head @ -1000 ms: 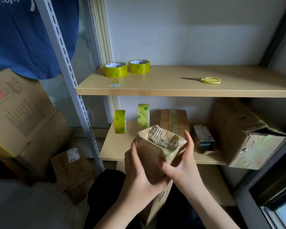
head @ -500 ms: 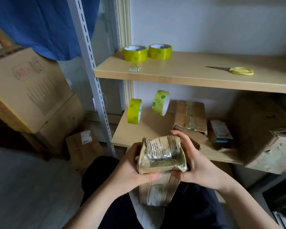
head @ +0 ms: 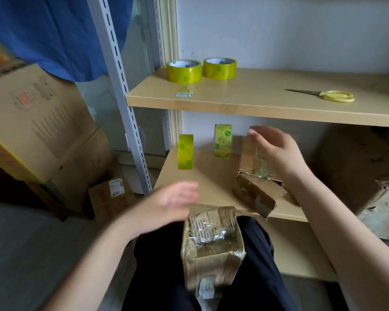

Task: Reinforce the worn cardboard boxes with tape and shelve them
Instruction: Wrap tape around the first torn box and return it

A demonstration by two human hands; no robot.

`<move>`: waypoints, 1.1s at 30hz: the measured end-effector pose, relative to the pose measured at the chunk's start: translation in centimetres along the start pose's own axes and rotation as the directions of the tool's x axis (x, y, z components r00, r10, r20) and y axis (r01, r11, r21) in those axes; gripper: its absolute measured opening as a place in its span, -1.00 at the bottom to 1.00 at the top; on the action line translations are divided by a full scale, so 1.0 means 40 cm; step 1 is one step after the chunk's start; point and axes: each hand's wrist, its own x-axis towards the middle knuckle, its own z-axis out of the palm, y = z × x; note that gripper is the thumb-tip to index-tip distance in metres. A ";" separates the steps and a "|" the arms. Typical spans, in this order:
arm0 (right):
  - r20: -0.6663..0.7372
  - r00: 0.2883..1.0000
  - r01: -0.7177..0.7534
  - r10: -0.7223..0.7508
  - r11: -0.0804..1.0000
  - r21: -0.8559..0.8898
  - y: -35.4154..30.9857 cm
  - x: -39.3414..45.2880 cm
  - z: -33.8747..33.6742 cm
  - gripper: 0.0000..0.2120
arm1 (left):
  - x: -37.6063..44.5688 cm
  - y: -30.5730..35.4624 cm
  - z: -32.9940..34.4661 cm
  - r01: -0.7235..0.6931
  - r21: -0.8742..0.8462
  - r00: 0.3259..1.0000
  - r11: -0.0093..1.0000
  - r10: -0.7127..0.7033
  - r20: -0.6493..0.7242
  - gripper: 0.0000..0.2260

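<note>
Worn box (head: 212,248): stood on the person's lap at 6 o'clock, its taped top up, no hand on it.
Left hand (head: 173,203): fingers loose, holding nothing, blurred, at the box's 10 o'clock.
Right hand (head: 272,149): fingers spread, holding nothing, over the lower shelf (head: 207,176).
Tape rolls (head: 185,151): upright at 12 o'clock.

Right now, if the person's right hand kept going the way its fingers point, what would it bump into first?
Probably the upright tape roll standing on the lower shelf. The right hand is raised with fingers aimed left toward it, though blur and unclear depth leave this uncertain.
</note>
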 end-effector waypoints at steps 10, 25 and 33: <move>-0.044 0.997 -0.044 0.063 0.939 0.340 -0.014 0.124 0.139 -0.92 | 0.351 0.220 0.026 0.016 -0.214 0.798 0.977 -0.142 -0.586 -0.45; 0.097 0.954 -0.300 0.284 0.889 0.345 -0.152 0.093 0.057 -0.83 | 0.260 0.375 -0.047 -0.064 -0.585 0.894 0.808 -0.214 -0.393 -0.84; 0.321 0.816 -0.575 0.480 0.725 0.378 -0.175 0.136 0.045 -0.74 | 0.239 0.399 -0.024 -0.081 -0.631 0.857 0.771 -0.270 -0.439 -0.84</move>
